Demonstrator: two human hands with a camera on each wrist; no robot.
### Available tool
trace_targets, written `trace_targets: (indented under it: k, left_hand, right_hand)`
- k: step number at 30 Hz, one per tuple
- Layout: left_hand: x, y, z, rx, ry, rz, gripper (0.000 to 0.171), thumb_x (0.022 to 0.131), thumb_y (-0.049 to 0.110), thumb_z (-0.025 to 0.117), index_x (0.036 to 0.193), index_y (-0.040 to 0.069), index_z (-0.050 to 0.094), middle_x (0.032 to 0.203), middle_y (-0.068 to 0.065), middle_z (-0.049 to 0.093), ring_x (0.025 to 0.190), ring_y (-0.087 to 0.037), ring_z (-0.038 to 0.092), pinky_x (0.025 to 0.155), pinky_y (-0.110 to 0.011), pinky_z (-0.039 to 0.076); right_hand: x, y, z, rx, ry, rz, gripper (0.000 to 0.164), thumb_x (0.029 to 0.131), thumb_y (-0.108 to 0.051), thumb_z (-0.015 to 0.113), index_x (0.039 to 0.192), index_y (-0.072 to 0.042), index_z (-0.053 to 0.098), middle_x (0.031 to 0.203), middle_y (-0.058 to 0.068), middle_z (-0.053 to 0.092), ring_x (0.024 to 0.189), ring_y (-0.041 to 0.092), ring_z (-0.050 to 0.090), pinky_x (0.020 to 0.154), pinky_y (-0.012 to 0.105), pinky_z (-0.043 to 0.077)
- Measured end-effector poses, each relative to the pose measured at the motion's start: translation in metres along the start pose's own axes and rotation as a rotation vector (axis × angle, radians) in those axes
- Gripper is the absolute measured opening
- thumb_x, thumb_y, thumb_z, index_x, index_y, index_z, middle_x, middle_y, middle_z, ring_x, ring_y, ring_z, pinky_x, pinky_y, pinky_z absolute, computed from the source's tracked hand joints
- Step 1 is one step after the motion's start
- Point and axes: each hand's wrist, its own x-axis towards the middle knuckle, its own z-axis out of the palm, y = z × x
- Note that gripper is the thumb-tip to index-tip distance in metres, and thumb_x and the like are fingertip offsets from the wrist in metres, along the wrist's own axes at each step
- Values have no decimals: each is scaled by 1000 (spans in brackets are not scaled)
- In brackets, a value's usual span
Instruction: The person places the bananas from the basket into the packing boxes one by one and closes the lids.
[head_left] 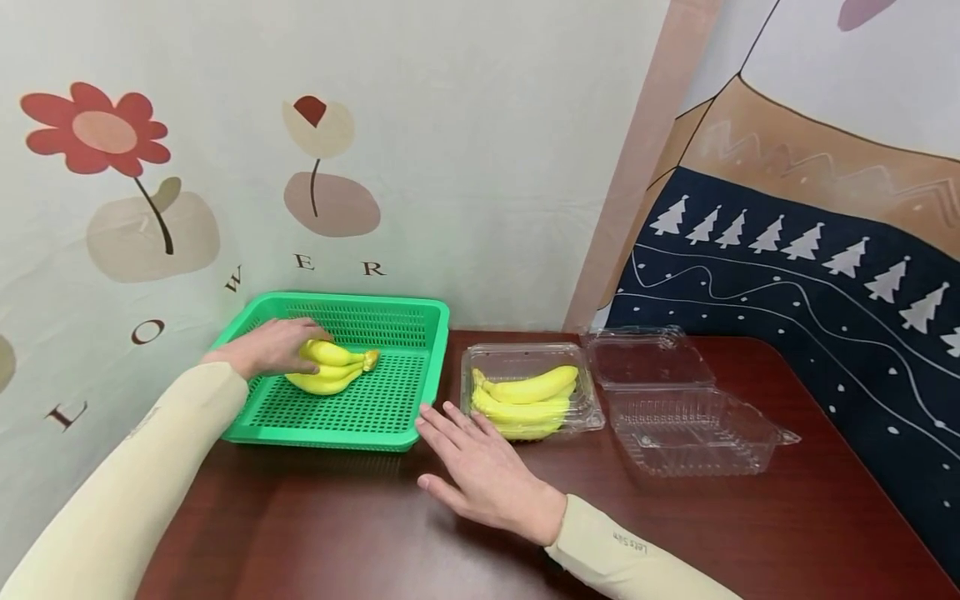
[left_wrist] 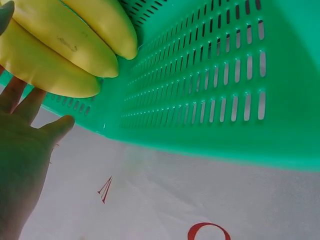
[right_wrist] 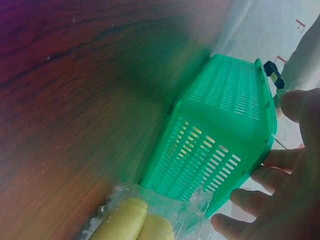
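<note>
In the head view, the left hand [head_left: 279, 344] comes in from 8 o'clock and holds a yellow banana bunch [head_left: 324, 382] across its blunt end, thumb on one side and fingers on the other (the left wrist view shows one digit sticking out free of the fruit). The bunch lies inside the green basket [head_left: 439, 350], a little toward 11 o'clock from its middle, its stem end pointing to 3 o'clock. At about 4 o'clock from the basket, the right hand [head_left: 495, 483] hangs palm down with fingers straight and slightly apart, holding nothing; whether its fingertips touch the rim, I cannot tell. Just beside the basket, at 3 o'clock, stands a clear filled box [head_left: 522, 357] with more bananas [head_left: 525, 410] inside. Next to that, again at 3 o'clock, an open box [head_left: 693, 450] sits on the dark red table [head_left: 352, 533], its lid [head_left: 647, 360] folded back toward 11 o'clock.
</note>
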Motion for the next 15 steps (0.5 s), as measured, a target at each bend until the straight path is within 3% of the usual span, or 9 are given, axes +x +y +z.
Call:
trace_targets:
  k: [6,15]
  left_hand:
    - [-3,2,0,-2,-2,32,39,83,18,85,118,6,74,112,-12,65,95,-30,62,85,-54,52]
    - [-9,7,-3,-62,-41,23,39,87,19,83,121,4,72,115,-9,72,98,-26,63,88,-50,52]
  right_hand:
    - [1,0,1,-10,12,-8,66,108,-53,46,161,-15,38,169,1,28,155,24,28,119,54,34]
    - [0,1,2,5,9,3,65,107,-49,50,161,-15,38,169,1,28,154,25,29,117,56,35]
